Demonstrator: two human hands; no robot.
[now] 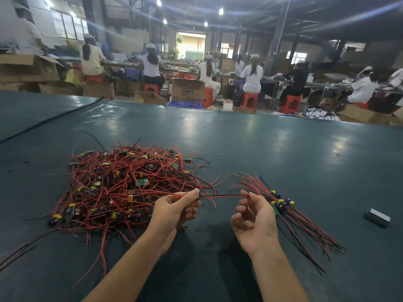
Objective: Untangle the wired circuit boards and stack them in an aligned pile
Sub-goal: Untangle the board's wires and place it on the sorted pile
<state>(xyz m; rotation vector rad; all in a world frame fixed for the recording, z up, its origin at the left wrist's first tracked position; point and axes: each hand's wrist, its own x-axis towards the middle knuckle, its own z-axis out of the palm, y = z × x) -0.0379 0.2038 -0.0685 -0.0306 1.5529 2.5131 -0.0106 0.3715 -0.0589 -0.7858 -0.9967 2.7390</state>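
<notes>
Green surface (283,149) | tangle (113,182) left-centre | left hand (174,208) pinching wire (222,196) at tangle's near-right edge | right hand (255,216) half-curled, seemingly pinching wire's other end | axis left-right between hands | pile (283,203) just right of right hand, nearer it

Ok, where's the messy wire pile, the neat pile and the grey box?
messy wire pile (122,188): head view, its middle.
neat pile (281,201): head view, yellow part.
grey box (378,215): head view, its top.

Bare left forearm (130,262) and bare right forearm (277,273) end in a bare left grip (174,211) and right grip (255,223).
</notes>
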